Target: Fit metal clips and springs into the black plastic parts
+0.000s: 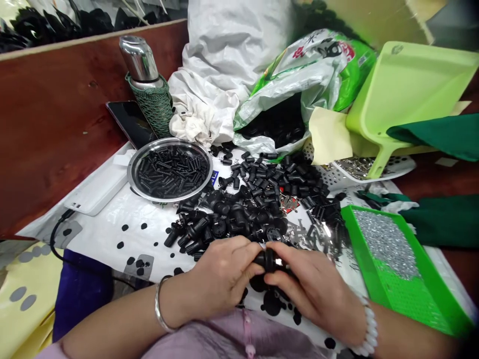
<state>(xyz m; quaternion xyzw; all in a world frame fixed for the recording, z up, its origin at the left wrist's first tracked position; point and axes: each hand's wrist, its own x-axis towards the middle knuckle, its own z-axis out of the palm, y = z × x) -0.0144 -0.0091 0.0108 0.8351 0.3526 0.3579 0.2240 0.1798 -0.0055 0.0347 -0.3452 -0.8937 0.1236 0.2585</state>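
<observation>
My left hand (229, 271) and my right hand (312, 284) meet at the front edge of the table. Between them is a black plastic part (268, 260) with a round flange; the fingers of both hands are closed on it. A shiny metal bit shows at its right side, and most of the part is hidden by fingers. Just beyond my hands spreads a heap of similar black plastic parts (235, 212). Small metal pieces (312, 234) lie loose to the right of the heap.
A steel bowl (130, 185) of black springs stands at the left, near a white power bank (95, 194) and a netted flask (149, 99). On the right are a green tray (392, 294) with small silvery pieces and a light green dustpan (419, 94). An open plastic bag (318, 75) lies behind.
</observation>
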